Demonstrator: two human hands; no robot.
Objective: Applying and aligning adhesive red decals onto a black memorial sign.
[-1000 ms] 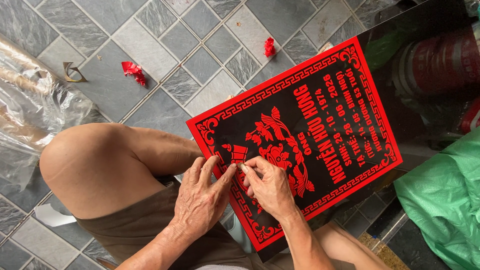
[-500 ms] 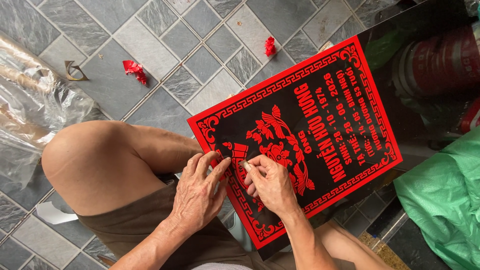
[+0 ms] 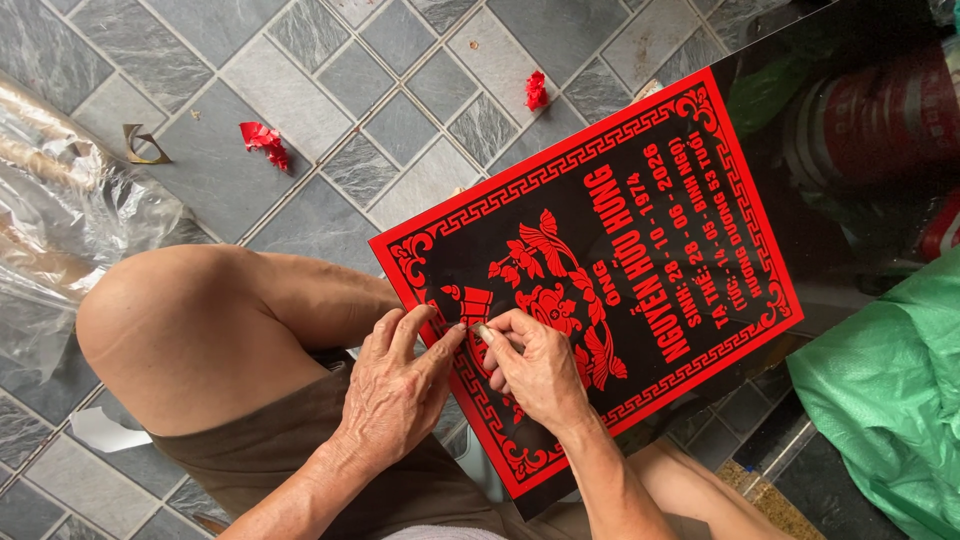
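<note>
Both hands (image 3: 470,370) still on plaque (image 3: 640,270)

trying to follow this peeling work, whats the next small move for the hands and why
Probably lift the pinched bit of red film away: the right hand fingers pinch at the black plaque beside the red ornament, while the left hand presses down next to it.

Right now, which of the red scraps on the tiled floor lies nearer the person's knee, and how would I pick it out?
Start at the black plaque with red ornament resting on the person's lap, then look left over the bare knee to the grey tiled floor. The crumpled red scrap lies there beside a small bent brass-coloured piece. The other red scrap is smaller and lies near the plaque's top edge.
</note>
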